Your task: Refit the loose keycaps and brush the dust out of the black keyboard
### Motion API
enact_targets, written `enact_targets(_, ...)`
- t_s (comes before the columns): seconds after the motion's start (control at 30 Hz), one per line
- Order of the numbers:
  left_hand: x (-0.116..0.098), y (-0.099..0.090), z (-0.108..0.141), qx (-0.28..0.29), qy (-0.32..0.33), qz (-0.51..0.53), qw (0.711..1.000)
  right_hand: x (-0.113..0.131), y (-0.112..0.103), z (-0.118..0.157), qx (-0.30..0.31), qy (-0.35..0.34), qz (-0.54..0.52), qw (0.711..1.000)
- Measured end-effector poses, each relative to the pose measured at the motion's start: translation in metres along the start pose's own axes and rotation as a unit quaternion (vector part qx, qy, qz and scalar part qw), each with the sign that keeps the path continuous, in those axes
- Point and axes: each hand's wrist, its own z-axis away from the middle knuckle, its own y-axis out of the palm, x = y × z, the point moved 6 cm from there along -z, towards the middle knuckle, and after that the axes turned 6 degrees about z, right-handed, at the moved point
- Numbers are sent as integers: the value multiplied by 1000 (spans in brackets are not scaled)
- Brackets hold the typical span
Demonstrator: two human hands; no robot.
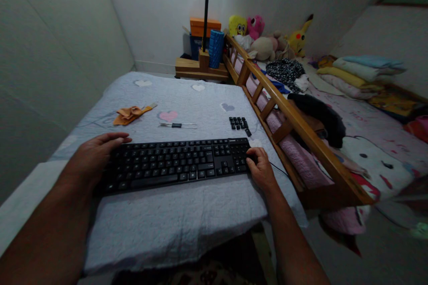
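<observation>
A black full-size keyboard (160, 162) lies across the cloth-covered table in front of me. My left hand (103, 151) grips its left end, thumb along the top edge, with some fingers hidden. At the opposite end my right hand (261, 164) is closed around the right edge by the number pad. Behind the keyboard's right part sits a small group of loose black keycaps (238, 123), one apart from the others. A thin wire tool with a black middle (176, 125), like a keycap puller, rests behind the keyboard. Farther left are a crumpled orange cloth (127, 115) and a flat brush (149, 107).
The pale quilted cloth (187, 213) with heart patterns hangs over the table's front edge. A wooden bed rail (277, 98) runs along the right side. The keyboard's cable (279, 169) trails toward it. Plush toys (264, 46) and bedding lie beyond; a blue foam roller (216, 49) stands at the back.
</observation>
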Motion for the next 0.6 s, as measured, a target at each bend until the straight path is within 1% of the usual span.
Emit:
enact_targets(0.1, -1, 1, 2, 2, -3, 12, 1000, 0, 0, 0, 2, 0, -9, 1000)
enact_targets(0.23, -6, 0, 6, -15, 8, 28, 999, 0, -3, 0, -1, 2, -23, 1000)
enact_targets(0.33, -7, -1, 11, -21, -11, 36, 999, 1, -3, -1, 2, 4, -24, 1000)
enact_targets(0.43, -12, -1, 16, -27, -11, 52, 998, 2, -2, -2, 5, 2, -20, 1000)
enact_targets(0.53, -18, 0, 19, -35, 9, 21, 999, 2, 0, -1, 1, -2, -17, 1000)
enact_targets(0.6, -18, -1, 17, -42, 16, 2, 999, 2, -1, 0, -6, 0, -20, 1000)
